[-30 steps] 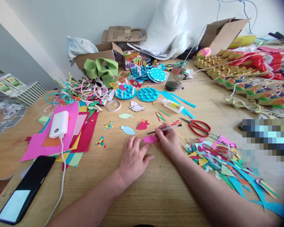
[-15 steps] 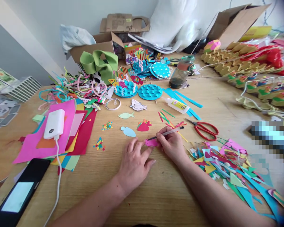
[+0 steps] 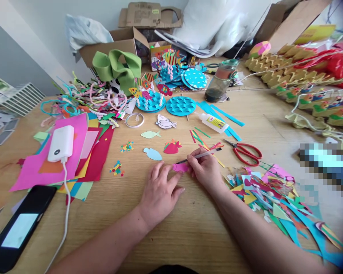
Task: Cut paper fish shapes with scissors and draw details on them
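Note:
My right hand is closed around a pen, its tip resting at a small pink paper piece that carries a dark curved line. My left hand lies flat with fingers apart, its fingertips at the left and lower edge of the pink piece. Just beyond the hands lie paper fish: a light blue one, a red one, a pale green one and a white outlined one. Part of the pink piece is hidden under my fingers.
Red-handled scissors and a glue bottle lie beyond my right hand. Paper scraps spread at the right. Coloured sheets hold a white power bank, cabled near a phone. A glass jar stands behind.
The view has shifted slightly, so most things sit a little farther left. Both hands keep nearly the same pose, with the pen still at the pink paper.

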{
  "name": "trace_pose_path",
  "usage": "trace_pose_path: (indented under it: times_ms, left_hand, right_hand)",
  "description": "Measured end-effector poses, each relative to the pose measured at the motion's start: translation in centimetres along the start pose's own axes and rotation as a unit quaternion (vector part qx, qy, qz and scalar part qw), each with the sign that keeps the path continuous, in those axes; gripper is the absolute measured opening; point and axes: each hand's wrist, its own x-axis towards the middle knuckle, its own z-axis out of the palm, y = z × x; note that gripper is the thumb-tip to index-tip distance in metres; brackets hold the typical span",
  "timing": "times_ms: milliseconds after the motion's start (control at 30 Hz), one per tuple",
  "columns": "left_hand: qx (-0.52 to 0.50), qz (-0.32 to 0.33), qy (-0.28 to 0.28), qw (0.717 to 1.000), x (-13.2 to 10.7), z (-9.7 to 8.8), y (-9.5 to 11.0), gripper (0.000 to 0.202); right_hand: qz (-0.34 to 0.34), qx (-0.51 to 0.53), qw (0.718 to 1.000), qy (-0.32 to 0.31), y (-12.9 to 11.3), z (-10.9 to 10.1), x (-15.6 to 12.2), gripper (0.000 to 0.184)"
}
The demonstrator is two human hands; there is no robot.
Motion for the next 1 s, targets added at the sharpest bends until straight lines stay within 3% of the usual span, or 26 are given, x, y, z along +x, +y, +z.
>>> trace_pose_path:
  times_ms: [1000]
  left_hand:
    - [0.000,0.005,0.023,1.000,-0.27,0.33,-0.13,0.036]
  right_hand:
    - [-0.008,-0.018,1.000,-0.017,0.24,0.02,0.03,0.019]
